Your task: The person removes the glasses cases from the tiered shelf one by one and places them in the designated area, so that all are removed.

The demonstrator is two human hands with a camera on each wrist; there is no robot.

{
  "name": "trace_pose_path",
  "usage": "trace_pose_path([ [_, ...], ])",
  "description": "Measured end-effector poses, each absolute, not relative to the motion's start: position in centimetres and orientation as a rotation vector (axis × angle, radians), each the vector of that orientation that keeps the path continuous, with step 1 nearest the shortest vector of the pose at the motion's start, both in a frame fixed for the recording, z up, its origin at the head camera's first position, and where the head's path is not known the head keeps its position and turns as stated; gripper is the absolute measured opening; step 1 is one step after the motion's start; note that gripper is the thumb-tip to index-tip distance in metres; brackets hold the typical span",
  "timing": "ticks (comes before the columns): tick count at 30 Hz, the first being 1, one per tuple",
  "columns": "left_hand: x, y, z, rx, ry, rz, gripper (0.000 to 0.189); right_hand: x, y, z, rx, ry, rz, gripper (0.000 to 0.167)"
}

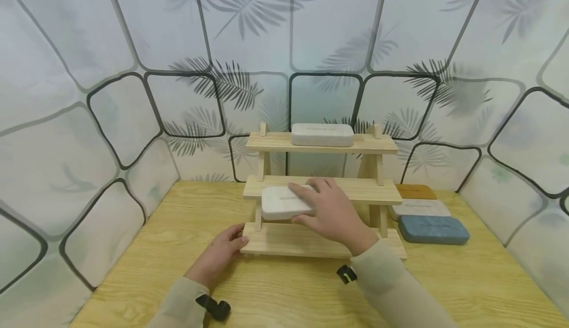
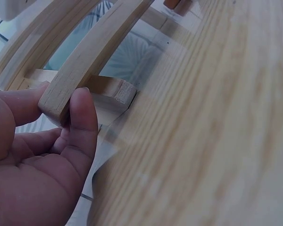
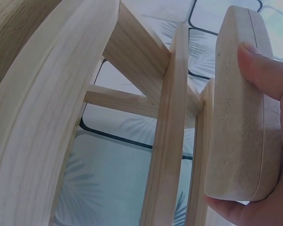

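A wooden three-tier display stand (image 1: 306, 241) stands on the table. My right hand (image 1: 335, 214) grips a whitish glasses case (image 1: 277, 203), thumb on its near side and fingers over the top. In the head view the case overlaps the left part of the middle tier; the right wrist view shows it lengthwise, its lid seam (image 3: 263, 117) facing the hand. My left hand (image 1: 220, 251) pinches the left end of the bottom board (image 2: 78, 77) between thumb and fingers. Another whitish glasses case (image 1: 322, 135) sits on the top tier.
Right of the stand lie a blue glasses case (image 1: 433, 230), a light grey one (image 1: 422, 208) and an orange-brown one (image 1: 415, 191). A patterned cloth backdrop (image 1: 324, 26) encloses the back and sides of the wood-grain table (image 1: 284, 293).
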State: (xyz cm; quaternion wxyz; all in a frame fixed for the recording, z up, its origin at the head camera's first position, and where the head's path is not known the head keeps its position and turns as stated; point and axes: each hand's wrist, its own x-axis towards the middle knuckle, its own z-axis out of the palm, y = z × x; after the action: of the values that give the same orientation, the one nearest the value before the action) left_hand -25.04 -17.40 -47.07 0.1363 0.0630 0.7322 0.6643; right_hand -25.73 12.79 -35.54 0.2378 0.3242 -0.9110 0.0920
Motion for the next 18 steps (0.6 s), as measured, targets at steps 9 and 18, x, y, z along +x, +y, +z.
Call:
trace_pose_path([
  [9, -25.2, -17.2, -47.2, 0.218, 2.117, 1.923, 0.062, -24.9, 14.8, -35.6, 0.859, -2.496, 0.274, 0.074],
  [18, -25.1, -17.4, -47.2, 0.208, 2.140, 1.919, 0.061, -24.2, 17.3, -36.2, 0.802, -2.515, 0.308, 0.076],
])
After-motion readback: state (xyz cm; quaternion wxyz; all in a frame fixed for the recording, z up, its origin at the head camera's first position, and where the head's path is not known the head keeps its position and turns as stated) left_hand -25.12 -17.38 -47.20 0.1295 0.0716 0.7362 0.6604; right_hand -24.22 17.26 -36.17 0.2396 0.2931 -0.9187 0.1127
